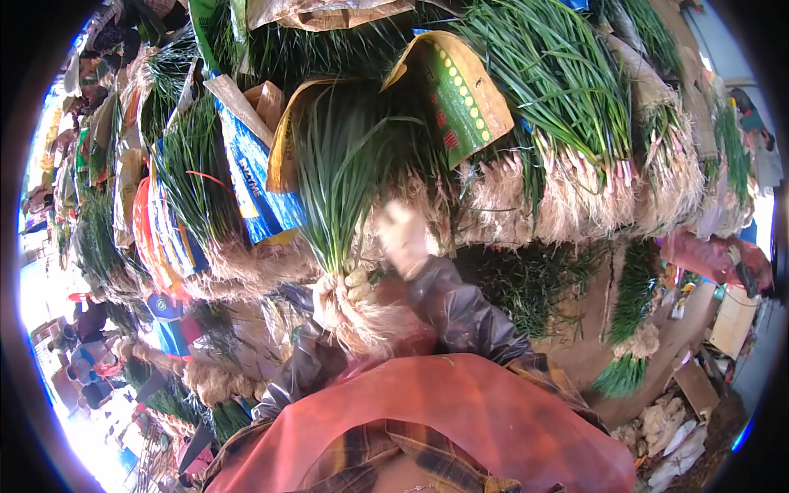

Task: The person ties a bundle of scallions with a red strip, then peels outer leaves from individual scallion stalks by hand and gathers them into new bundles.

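My left hand (330,297), in a pale glove, is closed around a bunch of spring onions (330,177) just above the roots. The green leaves stand up and away from me, and the pale roots (370,324) hang below the fist, in front of my red apron (444,394). My right hand (403,234), also gloved, is raised just right of the bunch, near the root ends of the piled onions. It is smeared by motion, so its fingers cannot be made out. Dark shiny sleeves cover both forearms.
Ahead lies a long pile of spring onions (567,90), roots toward me. Printed paper sacking, a green and yellow flap (464,103) and a blue piece (255,177), sticks out of it. Loose bunches (633,287) and rags (662,427) lie at right. People stand at far left.
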A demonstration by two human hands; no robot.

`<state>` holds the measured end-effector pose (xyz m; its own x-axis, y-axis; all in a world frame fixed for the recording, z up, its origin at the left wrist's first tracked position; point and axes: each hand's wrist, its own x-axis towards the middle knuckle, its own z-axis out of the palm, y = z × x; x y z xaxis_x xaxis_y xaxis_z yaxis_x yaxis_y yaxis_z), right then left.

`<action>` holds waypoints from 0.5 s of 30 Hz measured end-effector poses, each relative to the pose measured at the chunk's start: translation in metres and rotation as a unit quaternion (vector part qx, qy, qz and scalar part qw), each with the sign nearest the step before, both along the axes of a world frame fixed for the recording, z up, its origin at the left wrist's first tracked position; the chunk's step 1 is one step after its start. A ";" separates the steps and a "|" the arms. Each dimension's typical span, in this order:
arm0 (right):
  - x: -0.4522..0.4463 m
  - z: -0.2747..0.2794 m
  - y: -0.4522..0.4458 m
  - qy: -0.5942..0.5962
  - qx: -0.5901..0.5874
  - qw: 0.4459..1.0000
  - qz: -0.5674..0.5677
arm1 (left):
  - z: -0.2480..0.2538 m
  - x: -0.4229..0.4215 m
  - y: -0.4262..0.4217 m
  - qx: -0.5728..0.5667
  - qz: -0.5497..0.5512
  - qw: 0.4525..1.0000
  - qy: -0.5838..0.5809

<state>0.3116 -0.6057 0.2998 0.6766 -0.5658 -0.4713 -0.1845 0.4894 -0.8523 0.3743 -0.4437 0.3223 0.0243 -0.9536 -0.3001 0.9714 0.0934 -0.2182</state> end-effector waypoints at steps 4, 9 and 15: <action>-0.055 -0.047 -0.060 0.237 -0.002 0.936 -0.260 | -0.007 0.000 0.017 0.017 -0.025 0.993 -0.111; -0.081 -0.050 -0.060 0.384 -0.366 0.802 0.276 | 0.009 0.010 0.016 0.065 -0.065 0.989 -0.117; 0.012 -0.074 -0.100 0.369 -0.266 0.861 0.225 | -0.008 0.010 0.016 0.089 -0.121 0.981 -0.120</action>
<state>0.3237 -0.7056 0.2256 0.5114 -0.5928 -0.6221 -0.8413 -0.1980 -0.5030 0.3842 -0.4276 0.3141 -0.1063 -0.8731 -0.4758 0.9913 -0.1303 0.0176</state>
